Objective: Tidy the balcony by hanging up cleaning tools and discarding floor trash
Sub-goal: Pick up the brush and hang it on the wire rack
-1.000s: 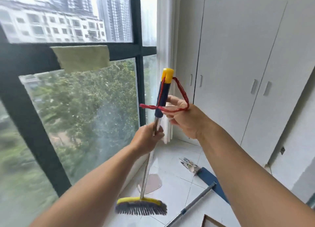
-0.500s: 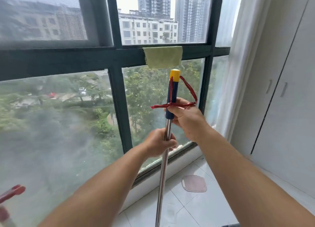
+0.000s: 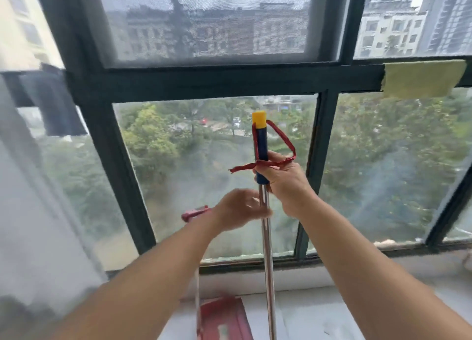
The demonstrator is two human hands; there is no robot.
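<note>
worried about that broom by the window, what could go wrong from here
The left hand looks blurred and loose on the metal pole, so the broom may hang mostly from the right hand at the blue grip; it could slip. The red loop is draped over that hand and might snag. The pole's foot could knock the red dustpan below.

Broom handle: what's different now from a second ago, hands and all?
The view has swung left along the window frame; the cabinets and brush head are out of sight, and a red dustpan now shows below. The left hand looks blurred and looser on the metal pole. The right hand still grips the blue handle, red cord looped over it.
</note>
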